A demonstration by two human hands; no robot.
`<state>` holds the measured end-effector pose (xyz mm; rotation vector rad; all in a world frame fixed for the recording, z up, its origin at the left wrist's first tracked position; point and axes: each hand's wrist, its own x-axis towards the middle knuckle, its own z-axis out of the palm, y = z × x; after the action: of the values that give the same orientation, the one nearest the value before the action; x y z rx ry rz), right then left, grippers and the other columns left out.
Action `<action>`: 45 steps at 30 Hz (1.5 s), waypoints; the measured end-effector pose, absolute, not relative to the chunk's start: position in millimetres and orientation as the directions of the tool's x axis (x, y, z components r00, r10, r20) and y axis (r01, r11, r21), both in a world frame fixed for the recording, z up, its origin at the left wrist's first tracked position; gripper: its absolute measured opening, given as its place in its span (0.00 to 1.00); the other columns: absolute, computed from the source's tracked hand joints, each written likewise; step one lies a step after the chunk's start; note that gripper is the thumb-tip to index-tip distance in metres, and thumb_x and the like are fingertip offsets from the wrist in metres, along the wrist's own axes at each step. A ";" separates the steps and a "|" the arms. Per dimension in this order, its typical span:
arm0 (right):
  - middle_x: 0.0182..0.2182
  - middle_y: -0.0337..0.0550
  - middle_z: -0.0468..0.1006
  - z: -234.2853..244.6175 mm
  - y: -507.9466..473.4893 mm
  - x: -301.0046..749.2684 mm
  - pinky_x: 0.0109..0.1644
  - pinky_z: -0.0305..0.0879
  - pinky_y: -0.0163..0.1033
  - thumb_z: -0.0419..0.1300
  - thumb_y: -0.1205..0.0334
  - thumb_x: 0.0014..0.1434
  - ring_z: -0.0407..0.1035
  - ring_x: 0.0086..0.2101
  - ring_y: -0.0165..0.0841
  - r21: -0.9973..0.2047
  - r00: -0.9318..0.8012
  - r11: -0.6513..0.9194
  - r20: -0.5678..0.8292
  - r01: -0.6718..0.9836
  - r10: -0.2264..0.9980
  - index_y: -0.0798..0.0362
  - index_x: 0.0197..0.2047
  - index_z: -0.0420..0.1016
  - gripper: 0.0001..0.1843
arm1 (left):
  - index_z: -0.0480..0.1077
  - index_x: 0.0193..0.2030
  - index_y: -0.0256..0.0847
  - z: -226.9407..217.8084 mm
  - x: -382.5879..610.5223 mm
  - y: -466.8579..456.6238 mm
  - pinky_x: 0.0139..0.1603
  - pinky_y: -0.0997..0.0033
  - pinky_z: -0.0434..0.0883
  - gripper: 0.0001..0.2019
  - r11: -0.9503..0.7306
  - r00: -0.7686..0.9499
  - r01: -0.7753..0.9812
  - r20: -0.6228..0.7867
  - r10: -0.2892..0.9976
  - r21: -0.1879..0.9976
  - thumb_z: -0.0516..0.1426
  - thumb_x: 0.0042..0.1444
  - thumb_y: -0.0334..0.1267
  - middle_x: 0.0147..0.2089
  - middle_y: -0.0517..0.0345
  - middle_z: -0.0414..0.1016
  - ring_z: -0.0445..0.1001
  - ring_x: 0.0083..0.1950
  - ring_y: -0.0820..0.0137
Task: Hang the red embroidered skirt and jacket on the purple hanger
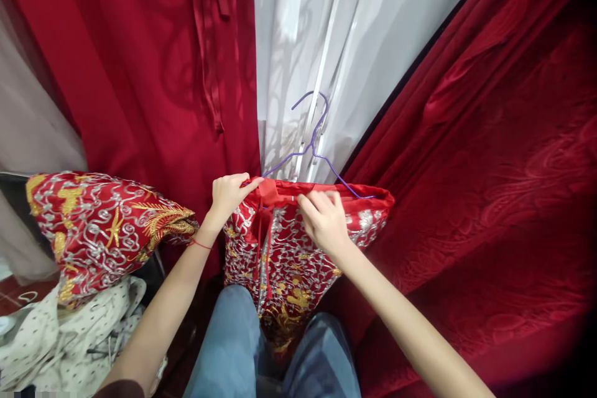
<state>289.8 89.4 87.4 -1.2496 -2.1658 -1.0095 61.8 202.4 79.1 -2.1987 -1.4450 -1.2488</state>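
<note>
A red skirt [298, 261] with silver and gold embroidery hangs in front of my knees, its plain red waistband at the top. Inside the waistband sits a purple wire hanger [313, 137], hook upward, its lower part hidden by the cloth. My left hand [231, 196] is closed on the waistband's left end, thumb lying along the top edge. The fingers of my right hand [324, 214] are curled over the waistband right of the middle, pinching its front edge. Thin red ties dangle from the waistband between my hands.
Another embroidered red garment [107, 230] lies at the left over a dark chair. Below it is a pale dotted cloth [69, 336]. Red drapes [163, 74] hang behind on the left, a patterned red curtain [489, 199] on the right, with white fabric [298, 31] between.
</note>
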 end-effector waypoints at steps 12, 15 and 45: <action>0.34 0.47 0.75 109.6 139.2 282.1 0.37 0.56 0.39 0.51 0.63 0.69 0.66 0.35 0.36 0.486 -0.612 0.373 0.633 0.791 0.474 0.55 0.40 0.73 0.10 | 0.61 0.24 0.42 75.2 60.8 182.4 0.29 0.69 0.50 0.22 -0.610 0.211 0.717 0.729 0.651 0.337 0.43 0.68 0.47 0.24 0.56 0.71 0.69 0.26 0.69; 0.48 0.52 0.75 127.7 143.7 279.0 0.45 0.59 0.41 0.51 0.68 0.68 0.65 0.47 0.40 0.625 -0.732 0.383 0.615 0.680 0.295 0.54 0.41 0.74 0.10 | 0.63 0.26 0.42 75.3 58.0 180.5 0.29 0.68 0.53 0.22 -0.612 0.237 0.711 0.702 0.672 0.346 0.41 0.68 0.47 0.25 0.56 0.72 0.71 0.28 0.67; 0.38 0.50 0.71 140.7 161.7 276.5 0.59 0.52 0.52 0.47 0.67 0.67 0.58 0.42 0.40 0.525 -0.706 0.489 0.625 0.696 0.333 0.54 0.44 0.76 0.15 | 0.74 0.42 0.35 83.2 70.0 140.8 0.67 0.36 0.51 0.13 -0.534 0.464 0.841 0.623 0.630 -0.086 0.62 0.46 0.29 0.67 0.30 0.59 0.53 0.71 0.41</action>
<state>276.5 161.7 140.7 -0.8521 -2.2938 -1.1020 70.0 140.8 83.2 -2.3344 -1.2373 -0.7582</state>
